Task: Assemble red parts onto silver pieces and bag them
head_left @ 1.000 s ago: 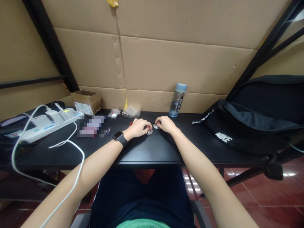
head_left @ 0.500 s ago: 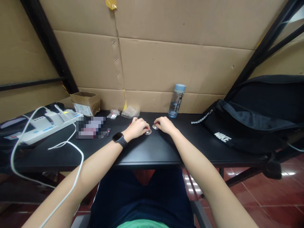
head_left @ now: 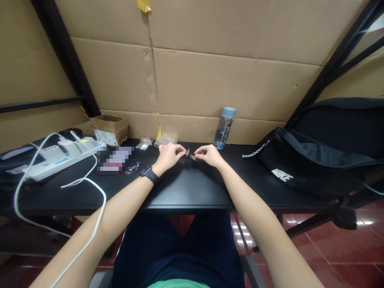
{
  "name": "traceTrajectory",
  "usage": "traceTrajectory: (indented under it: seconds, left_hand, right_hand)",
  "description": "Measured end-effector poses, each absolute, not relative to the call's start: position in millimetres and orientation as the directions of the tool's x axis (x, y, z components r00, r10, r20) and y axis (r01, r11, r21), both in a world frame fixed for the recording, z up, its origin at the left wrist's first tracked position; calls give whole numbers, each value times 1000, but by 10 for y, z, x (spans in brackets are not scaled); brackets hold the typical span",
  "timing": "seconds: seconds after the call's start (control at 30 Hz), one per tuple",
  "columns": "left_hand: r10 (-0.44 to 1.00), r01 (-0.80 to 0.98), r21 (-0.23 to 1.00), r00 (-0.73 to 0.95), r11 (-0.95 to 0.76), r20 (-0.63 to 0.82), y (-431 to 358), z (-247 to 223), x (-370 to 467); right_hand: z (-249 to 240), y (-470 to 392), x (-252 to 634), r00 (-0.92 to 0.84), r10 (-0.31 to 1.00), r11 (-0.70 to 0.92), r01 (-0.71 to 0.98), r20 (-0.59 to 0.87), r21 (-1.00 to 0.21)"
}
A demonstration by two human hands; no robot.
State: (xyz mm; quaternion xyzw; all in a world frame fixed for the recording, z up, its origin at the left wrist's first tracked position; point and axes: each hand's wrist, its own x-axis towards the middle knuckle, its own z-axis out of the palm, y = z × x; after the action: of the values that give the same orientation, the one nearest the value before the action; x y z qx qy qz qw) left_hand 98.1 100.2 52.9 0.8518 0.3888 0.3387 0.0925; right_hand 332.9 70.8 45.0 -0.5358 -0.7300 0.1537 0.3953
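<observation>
Head view: which way does the left disc [head_left: 187, 153] point?

"Its rim stands nearly upright, long axis leaning only slightly, one broad side toward the right disc [head_left: 193, 157]. That second one is tilted, its long axis sloping down toward the front right corner of the tabletop [head_left: 192, 192]."

"How are they held?"

"Left hand [head_left: 168, 157] pinches the left disc between thumb and fingers; right hand [head_left: 211, 155] pinches the right disc the same way. The two hands are apart, with the discs just beside each other between them, over the middle of the tabletop, nearer its back edge. Whether either disc touches the surface, I can't tell."

"Room to move?"

"Black surface stretches from the discs to the front edge. A bottle [head_left: 222, 132] stands by the back edge; a backpack [head_left: 324, 156] takes up the right end."

"Materials?"

"Round, see-through discs with red at the grip; smooth tabletop; clear bottle, blue lid; dark fabric backpack; creased cardboard wall [head_left: 210, 88] behind."
</observation>
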Motion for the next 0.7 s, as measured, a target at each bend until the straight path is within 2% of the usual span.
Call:
traceTrajectory:
  seconds: [0.2,0.33,0.53,0.7]
  left_hand:
    - [794,551,572,430,-607,429,1043,480,989]
    - [815,519,631,416,-577,403,1073,434,1009]
    - [804,552,592,480,-587,350,1102,390,1003]
    - [802,588,555,509,-588,311,1110,380,994]
  right_hand:
    - [378,743,3276,-7,929,332,454,370,-827]
    - [345,742,3221,18,939,317,333,342,-888]
    - [284,732,3161,-121,956,293,368,267,-882]
    - [242,759,3177,-166,952,301,380,255,-875]
